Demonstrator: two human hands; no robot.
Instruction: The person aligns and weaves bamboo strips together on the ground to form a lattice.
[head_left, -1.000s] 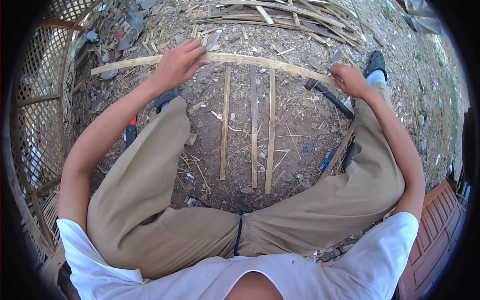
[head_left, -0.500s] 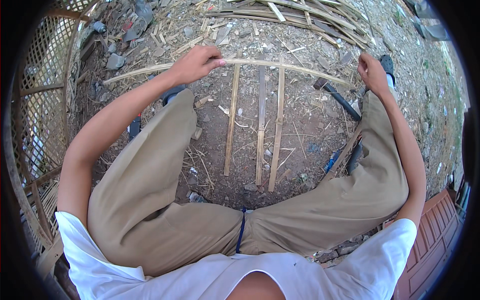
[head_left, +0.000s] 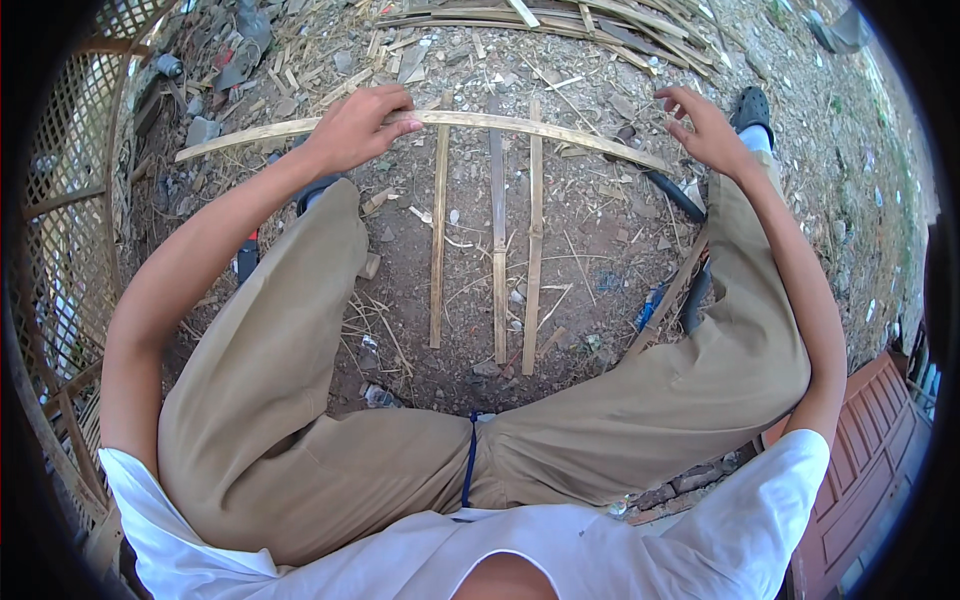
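Note:
A long pale strip of split wood or bamboo (head_left: 500,122) runs crosswise in front of me. My left hand (head_left: 362,125) grips it left of its middle, thumb against fingers. Past the strip's right end, my right hand (head_left: 703,128) hovers with fingers parted and nothing in them. Below the long strip, three shorter strips lie side by side on the ground, pointing toward me: a left one (head_left: 440,230), a darker middle one (head_left: 499,215) and a right one (head_left: 533,240). The long strip crosses over their far ends; whether it touches them I cannot tell.
More loose strips (head_left: 600,28) are piled at the far side. A dark tool handle or pipe (head_left: 676,196) lies by my right shin, near a blue object (head_left: 650,302). Lattice panel (head_left: 70,130) stands at left; a reddish-brown panelled door (head_left: 860,470) lies at lower right.
My right hand has opened its fingers and shifted slightly left. My left hand still grips the long strip. The whole view has shifted a little, moving the scene left and up.

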